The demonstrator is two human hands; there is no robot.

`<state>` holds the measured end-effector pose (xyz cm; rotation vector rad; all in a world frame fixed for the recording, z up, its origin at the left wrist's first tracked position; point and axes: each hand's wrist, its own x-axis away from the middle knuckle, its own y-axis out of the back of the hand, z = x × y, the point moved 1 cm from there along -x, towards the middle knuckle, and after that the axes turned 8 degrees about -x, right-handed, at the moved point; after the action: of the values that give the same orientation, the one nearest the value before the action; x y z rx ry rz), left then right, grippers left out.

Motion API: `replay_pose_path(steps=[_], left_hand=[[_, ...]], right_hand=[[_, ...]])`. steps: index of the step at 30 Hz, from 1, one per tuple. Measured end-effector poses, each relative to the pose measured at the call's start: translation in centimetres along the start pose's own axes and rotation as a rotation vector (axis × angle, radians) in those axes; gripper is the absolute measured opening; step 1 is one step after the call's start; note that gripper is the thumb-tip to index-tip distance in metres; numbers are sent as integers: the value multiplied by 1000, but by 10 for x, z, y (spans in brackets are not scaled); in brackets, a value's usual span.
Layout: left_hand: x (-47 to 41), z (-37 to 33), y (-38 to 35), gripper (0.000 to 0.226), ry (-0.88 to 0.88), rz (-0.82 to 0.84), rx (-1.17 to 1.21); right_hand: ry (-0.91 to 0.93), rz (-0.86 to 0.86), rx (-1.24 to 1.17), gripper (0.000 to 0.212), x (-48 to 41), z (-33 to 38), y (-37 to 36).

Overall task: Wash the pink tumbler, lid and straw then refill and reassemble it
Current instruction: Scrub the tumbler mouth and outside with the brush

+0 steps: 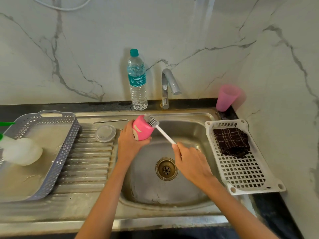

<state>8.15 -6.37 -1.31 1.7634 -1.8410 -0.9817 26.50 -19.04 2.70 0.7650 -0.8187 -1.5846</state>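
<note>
The left hand (129, 141) gripped the pink tumbler (142, 129) tilted over the sink (188, 130), probably so the brush (164, 133) clasped in the right hand (190, 161) could scrub it.

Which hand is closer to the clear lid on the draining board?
Left. The left hand, gripping the pink tumbler, is just right of the clear lid; the right hand, holding the brush, is farther right over the sink.

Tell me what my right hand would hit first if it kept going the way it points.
Probably the pink tumbler, held by the left hand. The right hand points up-left along the bottle brush it holds, whose bristles sit at the tumbler's far end; depth is unclear.
</note>
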Motion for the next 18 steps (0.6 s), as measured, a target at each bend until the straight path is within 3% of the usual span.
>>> replay_pose_path(steps=[5,9,18], left_hand=[[2,0,5,92,-71,30,21],[9,4,8,87,-17,0,119],[39,64,53,94,290,-374,390]], right_hand=[[22,-24,-10,36,-4,-1,-3],[-37,-22,9,36,-22,-4,-7],[-127,66,-45,40,-21,-12,-22]])
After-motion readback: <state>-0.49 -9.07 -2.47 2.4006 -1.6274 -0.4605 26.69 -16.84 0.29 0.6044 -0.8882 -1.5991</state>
